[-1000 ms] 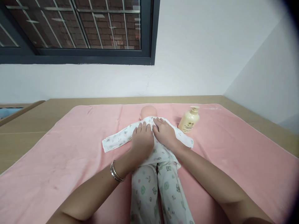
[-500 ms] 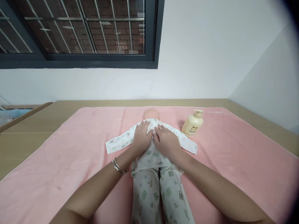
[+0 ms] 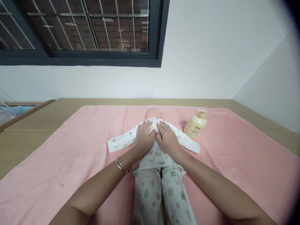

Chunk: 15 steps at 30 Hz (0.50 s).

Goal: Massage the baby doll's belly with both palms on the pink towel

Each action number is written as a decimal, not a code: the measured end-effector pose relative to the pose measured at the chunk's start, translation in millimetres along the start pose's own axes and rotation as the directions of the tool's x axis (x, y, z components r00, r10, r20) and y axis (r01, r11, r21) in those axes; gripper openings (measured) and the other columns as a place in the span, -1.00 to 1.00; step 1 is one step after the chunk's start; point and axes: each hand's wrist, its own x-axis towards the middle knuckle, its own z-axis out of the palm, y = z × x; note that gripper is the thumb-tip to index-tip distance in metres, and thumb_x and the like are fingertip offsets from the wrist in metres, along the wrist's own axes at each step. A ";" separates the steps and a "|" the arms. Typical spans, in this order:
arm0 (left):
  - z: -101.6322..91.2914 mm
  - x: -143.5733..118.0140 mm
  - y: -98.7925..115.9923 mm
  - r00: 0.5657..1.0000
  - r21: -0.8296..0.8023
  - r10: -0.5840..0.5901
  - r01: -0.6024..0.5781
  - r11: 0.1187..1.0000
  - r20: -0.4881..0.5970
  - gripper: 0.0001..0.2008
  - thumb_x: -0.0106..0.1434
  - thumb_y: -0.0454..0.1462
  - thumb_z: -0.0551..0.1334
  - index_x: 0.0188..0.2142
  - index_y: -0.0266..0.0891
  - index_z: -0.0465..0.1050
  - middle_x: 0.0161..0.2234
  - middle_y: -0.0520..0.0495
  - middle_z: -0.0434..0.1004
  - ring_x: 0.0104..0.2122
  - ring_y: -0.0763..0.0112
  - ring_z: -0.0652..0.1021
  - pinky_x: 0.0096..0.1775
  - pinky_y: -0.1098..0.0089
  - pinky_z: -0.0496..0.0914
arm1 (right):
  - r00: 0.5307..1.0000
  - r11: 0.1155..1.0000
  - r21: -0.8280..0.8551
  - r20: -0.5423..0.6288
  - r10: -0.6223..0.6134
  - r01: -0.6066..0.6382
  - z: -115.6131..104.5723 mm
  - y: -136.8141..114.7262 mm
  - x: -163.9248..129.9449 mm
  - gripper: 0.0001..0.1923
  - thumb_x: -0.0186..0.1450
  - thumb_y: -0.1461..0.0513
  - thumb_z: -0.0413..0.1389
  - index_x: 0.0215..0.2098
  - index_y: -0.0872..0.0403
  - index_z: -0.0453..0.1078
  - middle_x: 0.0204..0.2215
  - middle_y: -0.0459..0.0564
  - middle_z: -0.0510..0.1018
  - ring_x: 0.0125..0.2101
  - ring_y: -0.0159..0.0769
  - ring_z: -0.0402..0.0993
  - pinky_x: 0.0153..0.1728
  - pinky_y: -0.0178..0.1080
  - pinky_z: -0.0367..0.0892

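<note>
A baby doll (image 3: 154, 112) lies on the pink sheet, its bald head toward the wall. It wears a white printed top (image 3: 156, 159) with the sleeves spread to both sides, and matching trousers (image 3: 148, 193) that run toward me. My left hand (image 3: 144, 136) rests flat on the left of the doll's upper body, fingers stretched out. Mirroring it, my right hand (image 3: 167, 137) lies flat on the right half of the chest. Both thumbs point inward and come close together at the middle. Neither hand grasps anything.
To the right of the doll stands a cream-coloured pump bottle (image 3: 195, 125), near the right sleeve. The pink sheet (image 3: 70, 150) covers most of a wooden surface (image 3: 28, 137). Behind are a white wall (image 3: 199, 53) and a dark-framed barred window (image 3: 100, 59).
The whole view has shifted slightly. My right hand has moved a little over the top, its fingers now pointing more straight toward the doll's head. My left hand stays on the chest.
</note>
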 end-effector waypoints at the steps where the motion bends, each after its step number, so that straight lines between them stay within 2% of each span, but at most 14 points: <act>1: 0.3 -0.1 -0.3 1.000 0.002 0.000 0.000 1.000 0.000 -0.58 0.31 -0.24 0.00 0.12 -0.29 0.29 0.18 -0.22 0.32 0.21 0.15 0.27 0.24 0.00 0.04 | 1.000 1.000 0.001 0.003 0.001 -0.001 0.0 -0.2 0.1 -0.51 0.37 0.21 -0.15 0.21 0.22 0.23 0.24 0.19 0.24 0.26 -0.12 0.07 0.25 -0.03 -0.01; 15: 1.9 -0.7 -1.8 1.000 0.009 0.014 -0.014 1.000 -0.016 -0.60 0.31 -0.23 0.00 0.10 -0.27 0.32 0.18 -0.21 0.34 0.20 0.14 0.29 0.23 -0.01 0.07 | 1.000 0.999 0.033 0.025 -0.001 0.000 -7.7 -2.3 0.9 -0.56 0.37 0.21 -0.13 0.16 0.14 0.27 0.23 0.15 0.26 0.24 -0.10 0.10 0.22 -0.01 0.05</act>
